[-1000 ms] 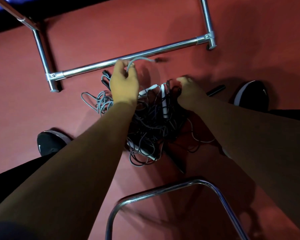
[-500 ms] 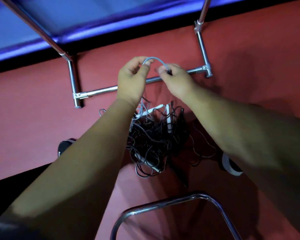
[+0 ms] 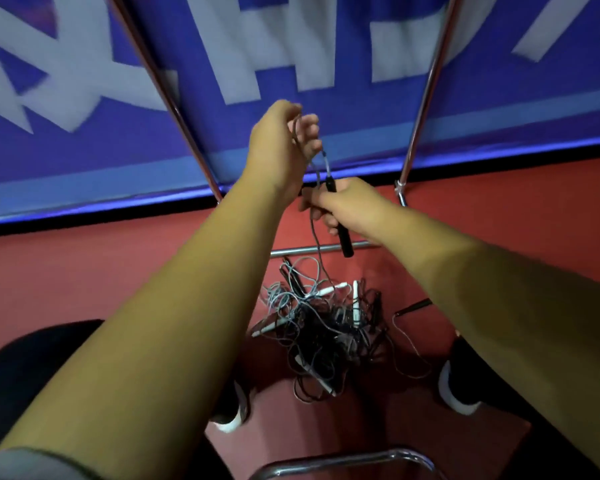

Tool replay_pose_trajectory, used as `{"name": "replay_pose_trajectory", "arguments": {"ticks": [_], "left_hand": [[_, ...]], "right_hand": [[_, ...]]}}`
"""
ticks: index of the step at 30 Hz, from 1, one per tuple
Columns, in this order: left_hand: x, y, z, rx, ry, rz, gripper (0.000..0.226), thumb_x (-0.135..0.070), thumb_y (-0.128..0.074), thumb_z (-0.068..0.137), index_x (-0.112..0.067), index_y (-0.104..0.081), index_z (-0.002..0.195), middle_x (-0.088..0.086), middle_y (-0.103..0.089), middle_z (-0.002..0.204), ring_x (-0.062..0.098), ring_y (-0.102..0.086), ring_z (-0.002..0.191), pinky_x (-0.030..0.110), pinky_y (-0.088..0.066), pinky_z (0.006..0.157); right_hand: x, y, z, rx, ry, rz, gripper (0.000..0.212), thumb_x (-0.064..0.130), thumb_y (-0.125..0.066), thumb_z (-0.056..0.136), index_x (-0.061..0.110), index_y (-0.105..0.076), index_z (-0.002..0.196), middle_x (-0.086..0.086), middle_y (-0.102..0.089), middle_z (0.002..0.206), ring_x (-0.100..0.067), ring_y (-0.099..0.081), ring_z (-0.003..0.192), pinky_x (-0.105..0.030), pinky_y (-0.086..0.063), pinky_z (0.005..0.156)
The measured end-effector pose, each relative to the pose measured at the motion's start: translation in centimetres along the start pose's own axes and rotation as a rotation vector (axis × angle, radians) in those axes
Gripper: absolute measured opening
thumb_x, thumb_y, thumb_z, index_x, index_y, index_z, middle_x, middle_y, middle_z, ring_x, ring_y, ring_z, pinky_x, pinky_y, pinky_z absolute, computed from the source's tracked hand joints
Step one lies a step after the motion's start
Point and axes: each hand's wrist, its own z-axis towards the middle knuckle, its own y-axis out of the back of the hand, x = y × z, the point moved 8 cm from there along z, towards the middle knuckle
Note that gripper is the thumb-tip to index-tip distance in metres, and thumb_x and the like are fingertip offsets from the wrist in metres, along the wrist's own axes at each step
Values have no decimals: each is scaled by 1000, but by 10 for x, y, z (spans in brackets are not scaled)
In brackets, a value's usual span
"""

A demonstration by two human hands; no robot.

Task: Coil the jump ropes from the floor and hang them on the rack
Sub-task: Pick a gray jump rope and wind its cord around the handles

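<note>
A tangled pile of jump ropes [image 3: 323,323], black and grey cords with black and white handles, lies on the red floor between my feet. My left hand [image 3: 281,147] is raised above it and holds a loop of grey cord [image 3: 315,209] that trails down into the pile. Just below and to the right, my right hand [image 3: 347,206] grips that rope's black handle [image 3: 343,237], which points down. The chrome rack [image 3: 420,109] rises behind my hands as two slanted uprights, with a low crossbar [image 3: 298,251] near the floor.
A blue banner [image 3: 291,57] with large white lettering stands behind the rack. My dark shoes with white soles [image 3: 456,393] flank the pile. A curved chrome tube [image 3: 343,462] crosses the bottom edge in front of me. A loose black handle [image 3: 413,306] lies right of the pile.
Both hands have risen from the pile, lifting a grey cord. My right hand now grips a black handle instead of pinching the cord. My view has tilted up toward the banner.
</note>
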Motion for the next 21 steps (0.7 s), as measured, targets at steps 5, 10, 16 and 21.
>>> {"name": "replay_pose_trajectory", "arguments": {"ticks": [5,10,16,21], "left_hand": [[-30,0,-40,133,66,124,31,-37,-41,104,-11,-55,111,15,-73,100,29,-65,82,38,-46,75],[21,17,-91,431,269,821,28,-17,-53,93,-16,-72,113,3,-78,116,19,-68,103,40,-43,95],[42,7,-117,612,292,1036,30,-24,-48,112,-5,-70,109,6,-78,94,14,-71,80,25,-52,69],[-11,4,-82,317,158,633,27,-31,-53,109,-8,-65,106,14,-79,100,24,-76,81,38,-63,79]], "right_hand": [[95,22,-48,-195,117,270,31,29,-62,107,6,-75,92,-6,-65,68,-12,-36,40,-25,-36,42],[155,43,-84,-261,205,387,31,29,-62,107,5,-78,96,-6,-71,74,-11,-35,42,-25,-36,44],[142,69,-82,-400,255,301,29,35,-67,104,8,-79,105,-5,-78,83,-13,-41,47,-27,-41,45],[69,67,-68,-355,73,17,24,28,-68,102,6,-77,98,-10,-71,81,-16,-44,45,-30,-42,48]]}}
